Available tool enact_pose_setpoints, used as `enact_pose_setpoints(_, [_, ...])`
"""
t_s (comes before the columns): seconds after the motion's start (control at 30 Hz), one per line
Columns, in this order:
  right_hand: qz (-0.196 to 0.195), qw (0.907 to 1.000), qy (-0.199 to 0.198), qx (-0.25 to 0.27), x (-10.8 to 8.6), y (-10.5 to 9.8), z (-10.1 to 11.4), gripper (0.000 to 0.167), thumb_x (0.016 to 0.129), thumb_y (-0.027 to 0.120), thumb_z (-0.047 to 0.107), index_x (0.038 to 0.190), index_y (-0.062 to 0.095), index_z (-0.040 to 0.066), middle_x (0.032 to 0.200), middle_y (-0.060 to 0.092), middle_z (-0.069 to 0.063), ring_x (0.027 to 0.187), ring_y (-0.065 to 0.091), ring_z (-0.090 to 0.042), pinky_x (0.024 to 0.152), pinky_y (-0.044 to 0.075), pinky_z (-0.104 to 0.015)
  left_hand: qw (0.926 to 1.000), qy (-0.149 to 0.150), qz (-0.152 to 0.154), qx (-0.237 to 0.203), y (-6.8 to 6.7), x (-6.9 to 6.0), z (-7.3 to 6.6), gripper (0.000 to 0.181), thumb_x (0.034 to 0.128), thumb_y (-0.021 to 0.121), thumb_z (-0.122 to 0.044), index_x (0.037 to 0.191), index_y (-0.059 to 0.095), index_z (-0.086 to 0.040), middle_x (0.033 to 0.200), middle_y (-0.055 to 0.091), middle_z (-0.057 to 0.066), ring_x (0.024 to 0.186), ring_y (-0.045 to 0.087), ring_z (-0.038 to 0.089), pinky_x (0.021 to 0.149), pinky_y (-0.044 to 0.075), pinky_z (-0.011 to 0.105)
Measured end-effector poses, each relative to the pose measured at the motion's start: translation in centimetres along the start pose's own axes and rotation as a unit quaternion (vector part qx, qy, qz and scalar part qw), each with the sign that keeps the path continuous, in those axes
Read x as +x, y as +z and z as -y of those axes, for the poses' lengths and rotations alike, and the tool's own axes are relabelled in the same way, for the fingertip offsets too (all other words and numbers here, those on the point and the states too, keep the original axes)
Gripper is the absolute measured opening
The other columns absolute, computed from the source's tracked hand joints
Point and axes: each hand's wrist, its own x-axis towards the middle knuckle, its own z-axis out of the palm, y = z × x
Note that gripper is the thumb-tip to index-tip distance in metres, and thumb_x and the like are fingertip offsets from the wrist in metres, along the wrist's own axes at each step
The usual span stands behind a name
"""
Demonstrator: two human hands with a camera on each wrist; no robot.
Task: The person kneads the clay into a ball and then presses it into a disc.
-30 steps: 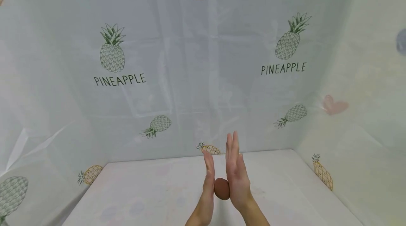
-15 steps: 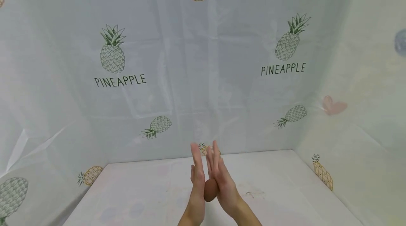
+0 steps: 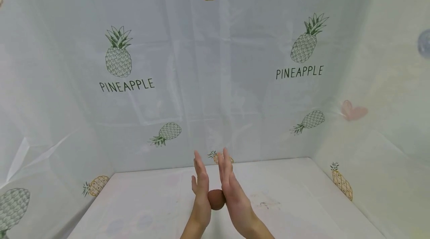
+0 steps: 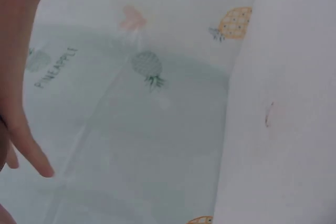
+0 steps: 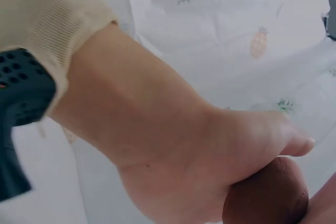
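Note:
A brown ball of what looks like modelling clay (image 3: 216, 199) sits between two upright palms in the head view. My left hand (image 3: 202, 193) presses it from the left and my right hand (image 3: 235, 200) from the right, all fingers straight and pointing up and away. In the right wrist view the ball (image 5: 265, 195) shows small cracks near its edge and touches the right palm below the thumb. Part of a hand (image 4: 16, 87) runs down the left side of the left wrist view, where the ball is not clearly visible.
Beneath the hands is a white tabletop (image 3: 151, 201) with a faint brownish smudge (image 3: 264, 205) to the right. Pale sheeting (image 3: 215, 101) printed with pineapples encloses it at the back and sides. A dark perforated device (image 5: 23, 87) sits by the right sleeve.
Both hands have shifted left with the ball. They have slid back and forth against each other, the right drawing back and now level with the left. The ball looks rounder than before.

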Motion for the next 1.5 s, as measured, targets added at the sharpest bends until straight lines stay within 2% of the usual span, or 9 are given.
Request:
enact_pose_setpoints(0.13, [-0.014,0.9988,-0.046,-0.01,0.1,-0.9,0.4,0.056,0.112,-0.002,0.04,0.165,-0.018,0.047,0.176,-0.018,0.015,0.16,-0.027,-0.015,0.113,-0.029,-0.072,0.9987,-0.011,0.049,-0.008,1.3,-0.9,-0.3,0.057,0.1143,0.01,-0.042,0.166,-0.014,-0.045,0.174,-0.021,-0.015,0.16,-0.025,0.018,0.117,-0.031,0.063])
enact_pose_setpoints(0.27, [-0.04,0.9965,-0.072,-0.013,0.1,-2.1,0.6,0.057,0.112,-0.003,0.039,0.166,-0.02,0.045,0.176,-0.019,0.013,0.16,-0.027,-0.016,0.115,-0.029,-0.07,0.9939,-0.011,0.104,-0.035,2.4,-1.9,-1.4,0.056,0.1152,0.008,-0.037,0.166,-0.016,-0.046,0.174,-0.022,-0.021,0.158,-0.029,0.018,0.115,-0.029,0.07])
enact_pose_setpoints(0.5, [-0.062,0.9969,-0.047,-0.013,0.3,-3.0,-0.4,0.056,0.112,-0.003,0.044,0.165,-0.02,0.047,0.176,-0.018,0.013,0.161,-0.024,-0.016,0.118,-0.026,-0.069,0.9804,0.014,0.158,-0.117,2.5,-2.9,-4.2,0.055,0.1157,0.004,-0.036,0.166,-0.017,-0.045,0.172,-0.027,-0.024,0.156,-0.031,0.006,0.114,-0.026,0.074])
enact_pose_setpoints(0.63, [-0.064,0.9977,0.022,-0.003,0.6,-2.6,-1.2,0.055,0.114,0.003,0.05,0.164,-0.019,0.05,0.176,-0.017,0.012,0.162,-0.023,-0.021,0.12,-0.022,-0.07,0.9841,0.029,0.134,-0.113,2.1,-2.6,-4.4,0.056,0.1149,0.005,-0.036,0.166,-0.016,-0.046,0.172,-0.026,-0.025,0.157,-0.03,0.004,0.114,-0.028,0.073])
enact_pose_setpoints(0.77, [-0.042,0.9947,0.092,0.017,0.6,-1.6,-1.5,0.056,0.114,0.01,0.057,0.164,-0.016,0.054,0.177,-0.016,0.008,0.163,-0.019,-0.027,0.123,-0.017,-0.07,0.9931,0.042,0.084,-0.071,1.3,-2.0,-3.7,0.057,0.1143,0.006,-0.036,0.166,-0.016,-0.043,0.173,-0.024,-0.024,0.157,-0.03,0.007,0.114,-0.029,0.07])
enact_pose_setpoints(0.93, [0.01,0.9937,0.11,0.017,0.3,-0.2,-1.4,0.054,0.114,0.007,0.055,0.163,-0.016,0.055,0.177,-0.019,0.001,0.162,-0.019,-0.033,0.123,-0.015,-0.07,0.9974,0.05,0.021,-0.047,-0.2,-0.7,-2.6,0.058,0.1139,0.008,-0.039,0.168,-0.013,-0.04,0.173,-0.023,-0.022,0.158,-0.03,0.011,0.116,-0.031,0.064])
enact_pose_setpoints(1.17, [0.018,0.9988,0.044,-0.008,-0.1,0.6,-0.4,0.053,0.115,0.004,0.044,0.163,-0.015,0.056,0.175,-0.02,0.017,0.158,-0.028,-0.014,0.117,-0.025,-0.07,0.9996,0.026,-0.011,-0.001,-0.5,-0.1,-1.0,0.059,0.1136,0.012,-0.042,0.167,-0.014,-0.043,0.173,-0.023,-0.02,0.158,-0.029,0.008,0.117,-0.032,0.06])
enact_pose_setpoints(1.37, [-0.023,0.998,-0.057,-0.016,-0.1,-0.5,0.4,0.058,0.113,0.002,0.034,0.167,-0.018,0.044,0.176,-0.018,0.017,0.16,-0.026,-0.013,0.115,-0.027,-0.07,0.9983,0.003,0.054,-0.023,1.5,-1.0,-0.7,0.057,0.1143,0.009,-0.04,0.166,-0.014,-0.045,0.174,-0.021,-0.017,0.157,-0.032,0.017,0.115,-0.033,0.065])
enact_pose_setpoints(1.5, [-0.081,0.9916,-0.083,-0.057,-0.1,-1.8,0.6,0.058,0.113,0.003,0.034,0.168,-0.014,0.044,0.177,-0.015,0.017,0.162,-0.021,-0.015,0.115,-0.025,-0.071,0.9932,-0.014,0.104,-0.051,2.4,-2.0,-1.6,0.055,0.115,0.008,-0.039,0.165,-0.014,-0.049,0.173,-0.022,-0.025,0.154,-0.038,0.018,0.112,-0.032,0.071])
